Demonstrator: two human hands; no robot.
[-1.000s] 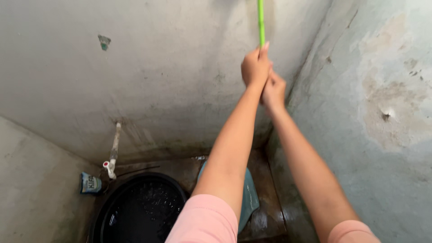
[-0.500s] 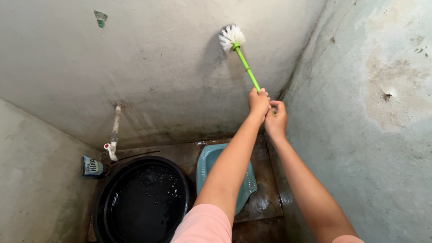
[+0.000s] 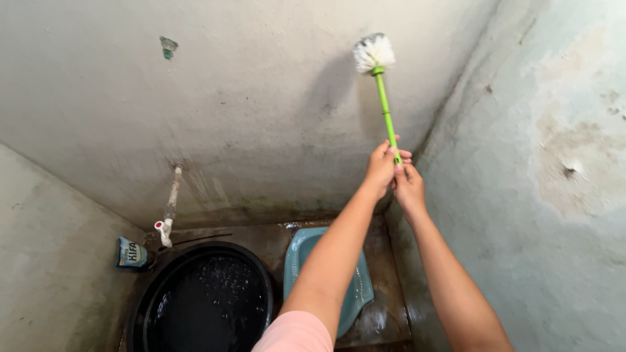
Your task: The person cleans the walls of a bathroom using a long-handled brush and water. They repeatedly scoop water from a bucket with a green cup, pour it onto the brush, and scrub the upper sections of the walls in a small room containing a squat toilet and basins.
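At the far left, a small blue packet [image 3: 132, 253] leans in the floor corner, just beside a black round tub [image 3: 203, 301] holding dark water. Above the tub a pale pipe runs down the wall to a white tap [image 3: 164, 229]. Right of the tub sits a teal squat toilet pan [image 3: 357, 293], glossy and wet, set in a stained brown floor.

The rear wall [image 3: 248, 111] is rough grey plaster, streaked dark near its base. Against it stands the toilet brush [image 3: 383, 98]: a thin, straight, bright green plastic handle with a round head of white bristles. Its long axis runs nearly upright, tilted slightly left at the top, bristle head up and pressed to the wall near the corner, grip end down.

The left hand [image 3: 382, 166] is closed around the bottom of the handle, its arm stretched up and forward from a pink sleeve. The right hand [image 3: 408, 186] sits just under and beside it, also curled onto the handle's end, arm extended likewise. Farther right, the side wall [image 3: 554, 195] is mottled, patchy plaster.
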